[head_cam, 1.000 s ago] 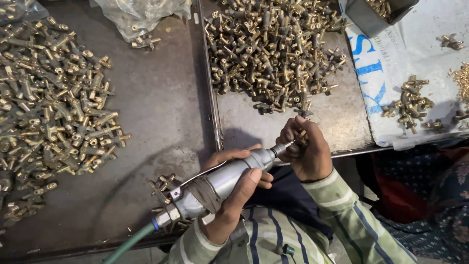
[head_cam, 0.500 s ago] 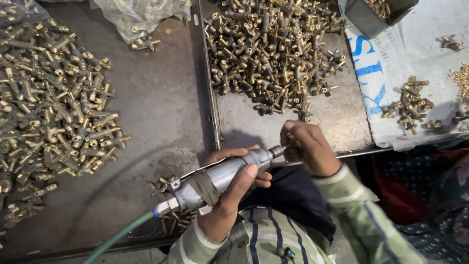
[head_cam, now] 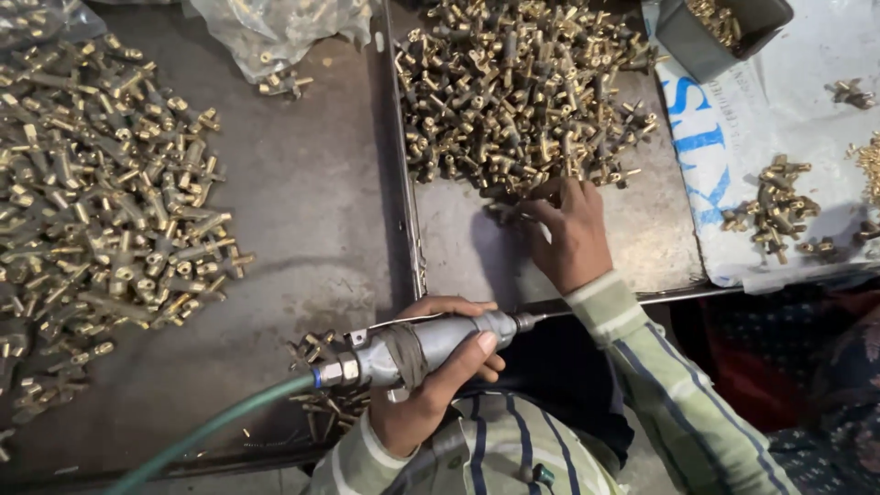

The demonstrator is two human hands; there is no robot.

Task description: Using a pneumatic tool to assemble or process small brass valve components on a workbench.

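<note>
The pneumatic tool (head_cam: 417,348) was gripped by the left hand (head_cam: 431,394); brass fittings (head_cam: 522,92) near the tray's front edge (head_cam: 642,295) were touched by the right hand (head_cam: 568,234), fingers narrowly spread.

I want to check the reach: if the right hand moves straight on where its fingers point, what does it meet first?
The right hand points up-frame; it would probably meet the near edge of the brass fittings pile, which its fingertips already seem to touch.

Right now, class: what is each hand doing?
Left hand: closed around the grey air tool.
Right hand: fingers reaching into the brass fittings; grip cannot be told.
</note>
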